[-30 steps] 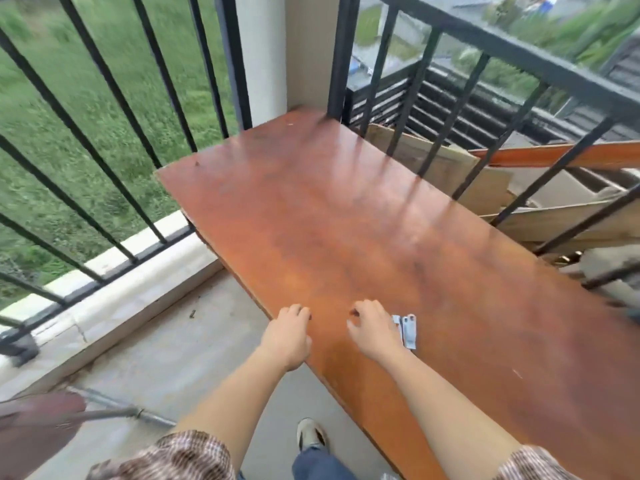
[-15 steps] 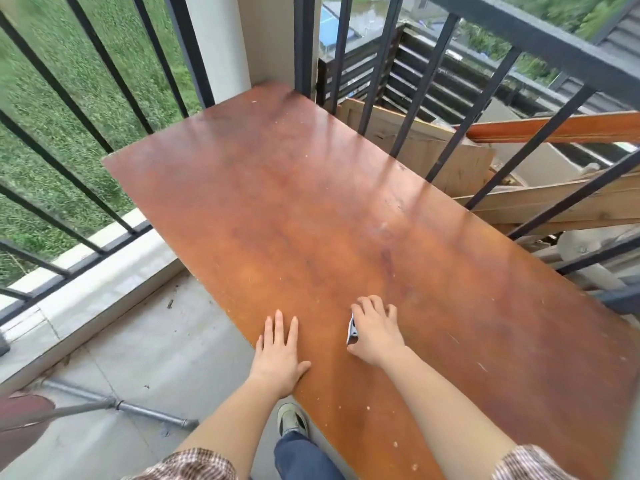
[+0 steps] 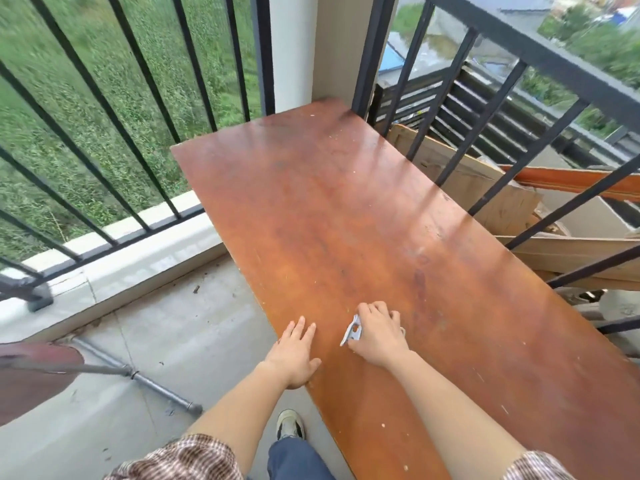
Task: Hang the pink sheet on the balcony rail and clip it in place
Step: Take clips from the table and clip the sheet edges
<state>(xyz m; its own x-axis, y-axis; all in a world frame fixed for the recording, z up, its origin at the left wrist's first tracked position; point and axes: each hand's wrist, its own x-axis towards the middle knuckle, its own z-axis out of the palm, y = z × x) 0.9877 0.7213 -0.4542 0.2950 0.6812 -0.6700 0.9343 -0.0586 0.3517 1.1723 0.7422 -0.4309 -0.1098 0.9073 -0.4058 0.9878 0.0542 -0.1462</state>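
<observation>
Rests the left hand (image 3: 294, 355) flat, fingers straight and close together, on the near edge of the red-brown board (image 3: 346, 209); curls the right hand (image 3: 379, 336) just beside it around a pale metal clip (image 3: 352, 331) that pokes out by the thumb and touches the board. Stands with one shoe (image 3: 290, 424) on the grey concrete floor (image 3: 156, 341), near a metal pipe (image 3: 156, 386) lying to the left. Faces the black balcony rail (image 3: 554, 60) running past the board's right side, with green grass beyond the bars on the left.
</observation>
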